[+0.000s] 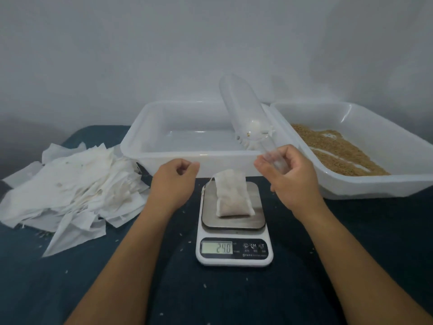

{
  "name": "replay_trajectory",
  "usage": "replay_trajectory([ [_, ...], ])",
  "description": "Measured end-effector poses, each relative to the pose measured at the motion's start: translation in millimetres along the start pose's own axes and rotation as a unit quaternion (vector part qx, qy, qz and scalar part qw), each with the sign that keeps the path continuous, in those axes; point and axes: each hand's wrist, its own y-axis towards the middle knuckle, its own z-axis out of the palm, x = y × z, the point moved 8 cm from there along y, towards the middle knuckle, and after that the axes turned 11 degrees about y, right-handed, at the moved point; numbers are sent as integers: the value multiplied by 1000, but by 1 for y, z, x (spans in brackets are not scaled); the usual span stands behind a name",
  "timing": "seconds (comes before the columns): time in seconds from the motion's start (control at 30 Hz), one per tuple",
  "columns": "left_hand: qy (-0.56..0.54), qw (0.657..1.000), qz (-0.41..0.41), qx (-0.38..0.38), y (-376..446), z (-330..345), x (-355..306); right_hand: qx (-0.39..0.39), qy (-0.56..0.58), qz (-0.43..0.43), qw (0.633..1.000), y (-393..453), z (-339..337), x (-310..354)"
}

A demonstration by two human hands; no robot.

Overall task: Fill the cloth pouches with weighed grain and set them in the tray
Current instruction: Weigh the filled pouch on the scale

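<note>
Open dark cloth (351, 242) around the scale (234, 231); pouch pile (70, 191) left, two tubs (145, 151) (375, 184) behind.

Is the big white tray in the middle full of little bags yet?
No, empty. The middle tray shows only its bare bottom. The one filled pouch sits on the scale.

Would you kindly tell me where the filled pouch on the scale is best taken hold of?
Probably at the gathered top of the pouch, coming from above on the far side. The grain sits in its bulging lower half, the flat upper part stands free above the scale, and its drawstring runs up toward the left hand.
</note>
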Motion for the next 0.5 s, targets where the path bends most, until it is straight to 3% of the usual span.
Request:
replay_trajectory([
  [0.17, -66, 996, -53, 7, 2, 2, 11, -20, 24, 8, 999, 1, -3, -4],
  [0.5, -45, 998, -24, 39, -2, 9, 3, -33, 16, 31, 999, 2, -7, -13],
])
